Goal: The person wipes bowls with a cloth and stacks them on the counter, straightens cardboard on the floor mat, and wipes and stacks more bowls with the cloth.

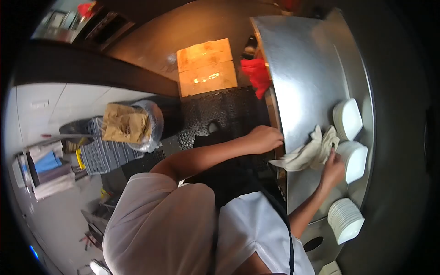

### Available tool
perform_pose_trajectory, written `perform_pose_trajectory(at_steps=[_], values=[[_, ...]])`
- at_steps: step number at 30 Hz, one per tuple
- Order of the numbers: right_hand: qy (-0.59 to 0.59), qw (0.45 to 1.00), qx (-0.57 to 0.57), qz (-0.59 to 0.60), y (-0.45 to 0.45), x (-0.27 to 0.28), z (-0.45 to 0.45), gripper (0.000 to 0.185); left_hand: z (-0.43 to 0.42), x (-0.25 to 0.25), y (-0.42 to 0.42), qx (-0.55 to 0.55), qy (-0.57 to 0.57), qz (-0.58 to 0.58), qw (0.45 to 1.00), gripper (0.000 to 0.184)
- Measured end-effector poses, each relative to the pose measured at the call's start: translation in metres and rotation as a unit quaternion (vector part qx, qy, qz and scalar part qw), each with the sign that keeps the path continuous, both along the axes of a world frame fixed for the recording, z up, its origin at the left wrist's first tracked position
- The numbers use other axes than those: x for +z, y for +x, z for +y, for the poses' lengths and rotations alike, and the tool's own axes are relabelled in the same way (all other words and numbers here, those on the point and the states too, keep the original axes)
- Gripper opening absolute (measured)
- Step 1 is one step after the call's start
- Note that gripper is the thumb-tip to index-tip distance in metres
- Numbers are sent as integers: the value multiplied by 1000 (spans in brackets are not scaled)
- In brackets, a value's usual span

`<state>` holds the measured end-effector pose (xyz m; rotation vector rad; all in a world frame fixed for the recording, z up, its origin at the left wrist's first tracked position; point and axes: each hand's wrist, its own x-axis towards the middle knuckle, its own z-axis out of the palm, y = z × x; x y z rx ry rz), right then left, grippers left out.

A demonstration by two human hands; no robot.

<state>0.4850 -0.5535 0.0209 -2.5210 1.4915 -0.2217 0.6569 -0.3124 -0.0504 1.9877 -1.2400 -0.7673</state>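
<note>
My right hand [333, 170] grips a crumpled off-white cloth [308, 153] on the metal counter [298, 68]. One end of the cloth reaches toward the counter's near edge. Close beside this hand stands a stack of white dishes [354, 161]. At the counter's edge my left hand [266, 139] is closed, its fingers curled; whatever they hold, if anything, is hidden.
More white dish stacks [349, 119] [344, 222] line the counter's back. A red cloth [256, 75] hangs at the counter's side. Flattened cardboard [206, 66] lies on the floor. Behind me are grey crates [110, 156] and a bagged bin topped with brown paper [123, 123].
</note>
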Motion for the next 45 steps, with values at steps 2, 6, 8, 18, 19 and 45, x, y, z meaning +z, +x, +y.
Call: perform_pose_trajectory(at_steps=[2, 6, 8, 18, 19, 45], values=[[-59, 994, 27, -93, 28, 16, 34, 39, 70, -30, 22, 88, 11, 1, 996, 23], [124, 929, 202, -283, 100, -42, 116, 22, 209, -143, 58, 230, 143, -3, 963, 21], [272, 901, 255, -222, 160, -88, 177, 19, 273, -201, 70, 248, 220, 12, 943, 23], [285, 814, 501, 67, 332, -528, 297, 20, 405, -438, 86, 393, 334, 42, 856, 24], [286, 809, 504, 97, 344, -564, 299, 20, 406, -464, 90, 409, 331, 31, 850, 24], [89, 968, 224, 70, 501, -966, 264, 79, 367, -894, 249, 256, 357, -241, 866, 60]])
